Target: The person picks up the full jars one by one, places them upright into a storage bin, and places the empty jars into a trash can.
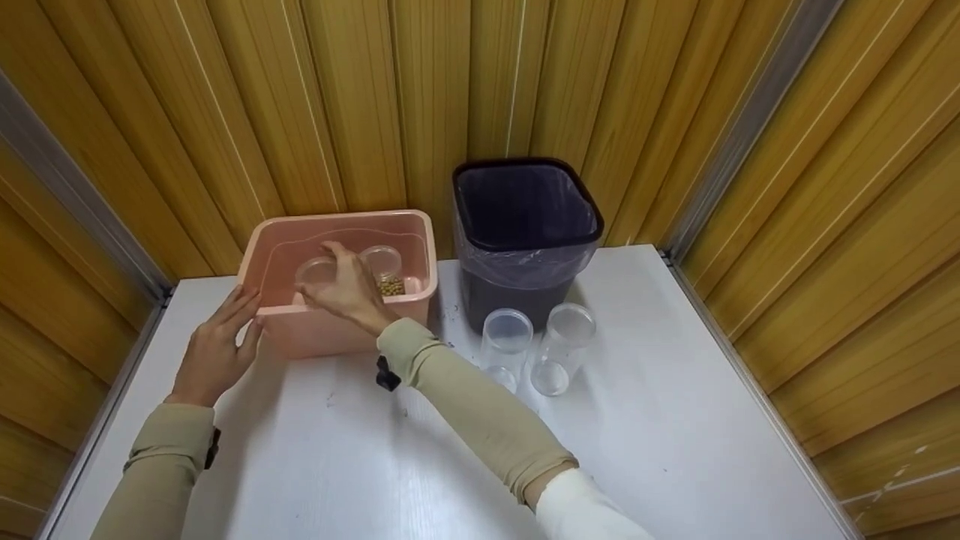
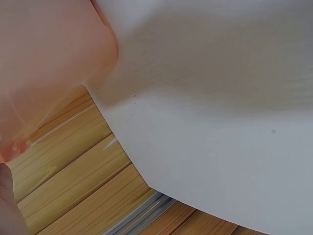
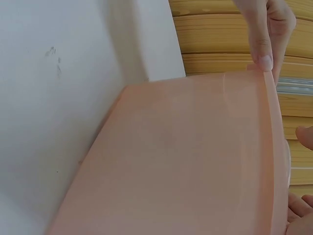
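A pink plastic bin [image 1: 322, 330] stands at the back left of the table. At its front left corner my left hand [image 1: 217, 349] pinches the rim, thumb outside and fingers over the edge; the right wrist view shows that thumb [image 3: 265, 62] on the rim. My right hand [image 1: 346, 289] reaches over the front wall into the bin, thumb and fingers spread around a clear plastic cup [image 1: 319, 270]. Beside it in the bin stands a second clear cup [image 1: 382, 259], with tan beans or pellets [image 1: 391, 286] at its bottom. The front wall hides the cups' lower parts.
A dark trash bin [image 1: 510, 281] lined with a clear bag stands right of the pink bin. Two clear cups, one left [image 1: 506, 337] and one right [image 1: 566, 337], stand before it on the white table [image 1: 675, 420]. Wood-patterned walls [image 1: 427, 97] enclose the back and sides.
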A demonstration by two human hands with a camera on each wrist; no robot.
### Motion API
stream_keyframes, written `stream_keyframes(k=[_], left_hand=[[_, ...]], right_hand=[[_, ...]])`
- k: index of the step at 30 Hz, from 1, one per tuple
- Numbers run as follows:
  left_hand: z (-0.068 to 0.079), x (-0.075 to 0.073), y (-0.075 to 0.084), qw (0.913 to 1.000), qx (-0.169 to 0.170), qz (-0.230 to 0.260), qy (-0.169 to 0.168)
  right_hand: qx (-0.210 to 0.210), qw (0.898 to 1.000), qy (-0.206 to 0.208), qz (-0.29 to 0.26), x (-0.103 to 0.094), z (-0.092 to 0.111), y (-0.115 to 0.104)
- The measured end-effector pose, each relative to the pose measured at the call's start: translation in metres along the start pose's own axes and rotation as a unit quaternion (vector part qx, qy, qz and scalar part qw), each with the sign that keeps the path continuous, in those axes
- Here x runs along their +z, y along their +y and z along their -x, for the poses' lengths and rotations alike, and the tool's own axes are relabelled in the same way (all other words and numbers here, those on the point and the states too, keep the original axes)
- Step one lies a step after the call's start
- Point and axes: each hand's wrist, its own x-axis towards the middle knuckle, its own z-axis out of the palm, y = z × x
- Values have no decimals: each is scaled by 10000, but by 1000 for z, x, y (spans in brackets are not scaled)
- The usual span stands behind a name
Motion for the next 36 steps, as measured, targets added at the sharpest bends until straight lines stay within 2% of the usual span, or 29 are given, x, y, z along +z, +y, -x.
stream_keyframes(k=[6, 10, 13, 16, 22, 28, 36], left_hand=[[-3, -11, 1, 9993, 87, -164, -328], [-3, -16, 4, 9981, -30, -316, -534], [-3, -18, 6, 9979, -73, -356, -531], [-3, -17, 10, 9981, -129, -369, -475], [-10, -13, 25, 9986, -293, -236, -367], [-14, -15, 43, 9988, -336, -243, -257], [-16, 0, 76, 9998, -49, -203, 76]], right_hand=[[-499, 9983, -247, 189, -19, 8, -6], [-1253, 9897, -433, 537, -49, 18, -11], [-1807, 9812, -475, 483, -74, 26, -15], [-2155, 9740, -592, 372, -99, 34, -17], [-2577, 9612, -710, 681, -143, 49, -11], [-2911, 9508, -589, 882, -184, 58, 1], [-2697, 9516, -244, 1454, -241, 67, 31]])
